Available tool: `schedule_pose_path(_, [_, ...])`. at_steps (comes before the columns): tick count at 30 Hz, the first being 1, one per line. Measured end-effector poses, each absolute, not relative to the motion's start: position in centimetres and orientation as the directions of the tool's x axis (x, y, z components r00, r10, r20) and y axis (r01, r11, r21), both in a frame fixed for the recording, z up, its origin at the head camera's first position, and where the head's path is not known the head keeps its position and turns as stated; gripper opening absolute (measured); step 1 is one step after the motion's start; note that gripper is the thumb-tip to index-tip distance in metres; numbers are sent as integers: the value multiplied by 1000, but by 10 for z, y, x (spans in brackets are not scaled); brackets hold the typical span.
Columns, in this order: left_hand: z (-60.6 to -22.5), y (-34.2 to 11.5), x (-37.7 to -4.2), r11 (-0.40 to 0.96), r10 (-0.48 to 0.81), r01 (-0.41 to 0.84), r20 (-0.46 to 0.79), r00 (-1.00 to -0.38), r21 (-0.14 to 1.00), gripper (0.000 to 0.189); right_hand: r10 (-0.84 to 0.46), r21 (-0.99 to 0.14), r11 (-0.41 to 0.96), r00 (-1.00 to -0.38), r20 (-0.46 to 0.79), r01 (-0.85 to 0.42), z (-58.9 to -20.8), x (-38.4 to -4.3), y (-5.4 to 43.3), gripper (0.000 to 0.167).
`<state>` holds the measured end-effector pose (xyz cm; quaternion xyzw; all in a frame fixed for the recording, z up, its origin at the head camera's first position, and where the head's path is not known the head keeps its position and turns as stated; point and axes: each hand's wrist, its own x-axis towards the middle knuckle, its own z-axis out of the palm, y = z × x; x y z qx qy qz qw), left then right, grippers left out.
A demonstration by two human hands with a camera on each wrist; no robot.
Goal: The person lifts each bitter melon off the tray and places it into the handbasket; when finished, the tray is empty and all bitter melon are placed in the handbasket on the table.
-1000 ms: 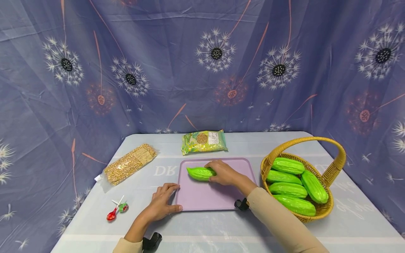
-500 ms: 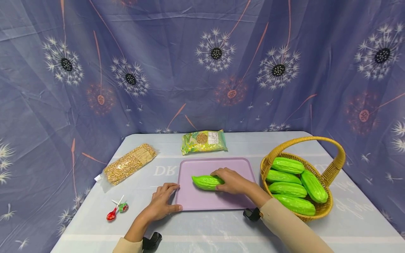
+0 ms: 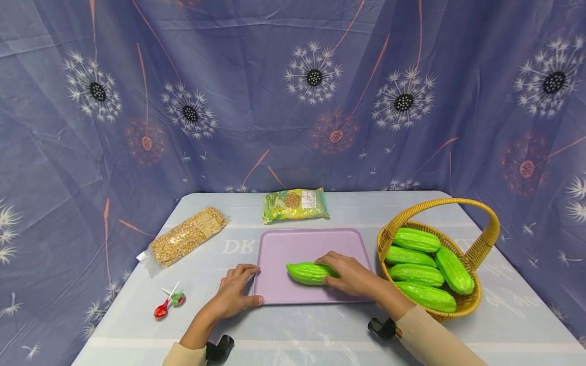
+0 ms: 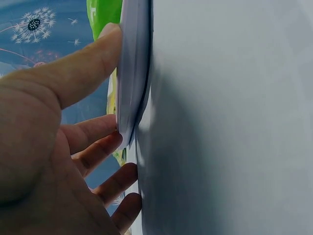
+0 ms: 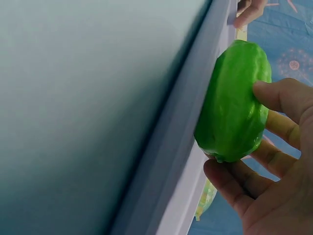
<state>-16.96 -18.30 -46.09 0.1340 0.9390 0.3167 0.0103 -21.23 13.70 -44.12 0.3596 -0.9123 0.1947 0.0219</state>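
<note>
A bright green, ridged bitter melon (image 3: 309, 273) lies across the near half of the lilac tray (image 3: 279, 244), its pointed end to the left. My right hand (image 3: 350, 274) grips its blunt right end; in the right wrist view the thumb (image 5: 276, 93) is on one side and the fingers curl round the other. My left hand (image 3: 235, 292) rests at the tray's left edge with fingers spread. In the left wrist view its thumb tip and forefinger touch the tray's rim (image 4: 131, 73), while the other fingers lie lower, by the table.
Right of the tray stands a yellow wicker basket (image 3: 485, 239) with a tall handle, holding several more bitter melons (image 3: 418, 274). A green packet (image 3: 295, 206) lies behind the tray. To the left are a clear bag of yellow kernels (image 3: 185, 239) and two lollipops (image 3: 167, 305).
My right hand has drawn the bitter melon towards me and to the right across the tray. My left hand has stayed at the tray's left edge.
</note>
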Motion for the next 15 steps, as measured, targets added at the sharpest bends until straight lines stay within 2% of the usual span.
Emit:
schedule_pose_path(9, [-463, -184, -170, 760, 263, 252, 72, -962, 599, 70, -644, -322, 664, -735, 210, -674, -447, -208, 137, 43])
schedule_pose_path(15, [-463, -184, -171, 760, 262, 251, 71, -962, 600, 70, -618, -251, 699, -742, 260, -670, -453, -210, 131, 51])
